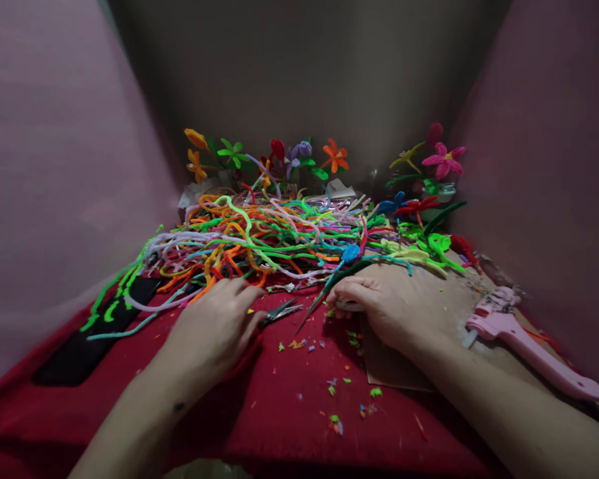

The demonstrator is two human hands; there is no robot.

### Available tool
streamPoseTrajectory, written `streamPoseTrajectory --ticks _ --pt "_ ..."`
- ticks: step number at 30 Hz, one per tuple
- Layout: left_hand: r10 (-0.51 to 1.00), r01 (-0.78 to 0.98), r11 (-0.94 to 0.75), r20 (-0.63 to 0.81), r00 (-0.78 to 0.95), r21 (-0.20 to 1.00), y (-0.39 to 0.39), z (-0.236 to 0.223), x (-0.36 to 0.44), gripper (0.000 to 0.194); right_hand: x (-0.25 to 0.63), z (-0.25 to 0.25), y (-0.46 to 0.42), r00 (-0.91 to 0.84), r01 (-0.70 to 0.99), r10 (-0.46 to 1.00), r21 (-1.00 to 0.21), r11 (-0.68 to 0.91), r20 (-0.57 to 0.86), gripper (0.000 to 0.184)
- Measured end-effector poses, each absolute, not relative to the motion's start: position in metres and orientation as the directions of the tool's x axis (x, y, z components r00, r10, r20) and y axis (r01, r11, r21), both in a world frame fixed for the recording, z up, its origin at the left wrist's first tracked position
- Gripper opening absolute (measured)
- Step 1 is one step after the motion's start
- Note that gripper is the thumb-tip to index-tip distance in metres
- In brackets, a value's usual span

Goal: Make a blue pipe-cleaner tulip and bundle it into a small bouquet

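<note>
My left hand (223, 318) is closed around the handle end of a pair of scissors (283, 311). The blades stick out to the right, slightly apart, low over the red cloth; the handles are hidden under my fingers. My right hand (357, 296) is curled around a small whitish rounded object (349, 306), mostly covered by the fingers. Just beyond it lies a blue pipe-cleaner bud (350, 253) on a dark green stem that points toward the scissors. A large tangled heap of coloured pipe cleaners (259, 229) lies behind both hands.
A pink glue gun (529, 346) rests at the right on a brown board (394, 366). Pipe-cleaner flowers (335, 156) stand at the back. Fuzzy scraps (334, 422) litter the red cloth (269, 412). A black flat pad (74, 359) lies left; pink panels flank both sides.
</note>
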State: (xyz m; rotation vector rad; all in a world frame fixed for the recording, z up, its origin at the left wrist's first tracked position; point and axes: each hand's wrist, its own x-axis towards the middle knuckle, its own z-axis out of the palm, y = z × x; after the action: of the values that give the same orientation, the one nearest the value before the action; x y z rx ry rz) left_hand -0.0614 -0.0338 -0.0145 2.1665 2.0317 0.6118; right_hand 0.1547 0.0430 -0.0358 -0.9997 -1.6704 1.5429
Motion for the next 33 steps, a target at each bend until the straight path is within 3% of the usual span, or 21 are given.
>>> streamPoseTrajectory --ticks 2,5,9,13,17,20,28,30,31,33 --pt "0.975 0.858 -0.188 0.195 0.105 0.478 -0.025 -0.009 -0.04 0.022 0.155 -0.036 0.043 -0.487 0.123 0.873 -0.992 0.035 -0.03 0.022" --pt "0.988 0.617 -0.14 0.065 0.141 0.775 -0.01 -0.01 -0.013 0.018 0.154 -0.039 0.044 -0.511 0.116 0.859 -0.99 0.084 0.013 0.022" --pt "0.996 0.434 -0.029 -0.01 0.086 0.901 0.004 -0.022 0.0 0.021 0.155 -0.043 0.044 -0.544 0.052 0.835 -0.989 0.137 0.087 0.025" --pt "0.994 0.441 -0.072 0.03 0.101 0.895 0.01 -0.029 0.001 0.012 0.155 -0.048 0.044 -0.521 0.084 0.85 -0.987 0.134 0.071 0.028" --pt "0.975 0.616 -0.222 0.175 0.137 0.756 0.013 -0.031 0.003 0.01 0.154 -0.054 0.047 -0.527 0.03 0.845 -0.992 0.121 0.087 0.031" --pt "0.962 0.716 -0.274 0.197 0.191 0.642 0.013 -0.028 0.004 0.014 0.154 -0.056 0.047 -0.532 0.012 0.835 -0.985 0.173 0.14 0.031" --pt "0.931 0.826 -0.332 0.299 0.209 0.456 0.002 -0.035 0.008 0.011 0.154 -0.05 0.043 -0.484 0.149 0.846 -0.932 0.331 0.224 0.035" --pt "0.929 0.804 -0.315 0.336 0.154 0.505 0.0 -0.036 0.01 0.01 0.153 -0.05 0.043 -0.474 0.179 0.842 -0.908 0.378 0.257 0.031" --pt "0.941 0.754 -0.289 0.32 0.111 0.59 0.0 -0.036 0.012 0.01 0.153 -0.05 0.042 -0.475 0.18 0.836 -0.899 0.399 0.276 0.028" --pt "0.988 0.531 -0.145 0.15 0.034 0.835 0.001 -0.032 0.013 0.014 0.153 -0.051 0.041 -0.461 0.173 0.823 -0.876 0.451 0.333 0.021"
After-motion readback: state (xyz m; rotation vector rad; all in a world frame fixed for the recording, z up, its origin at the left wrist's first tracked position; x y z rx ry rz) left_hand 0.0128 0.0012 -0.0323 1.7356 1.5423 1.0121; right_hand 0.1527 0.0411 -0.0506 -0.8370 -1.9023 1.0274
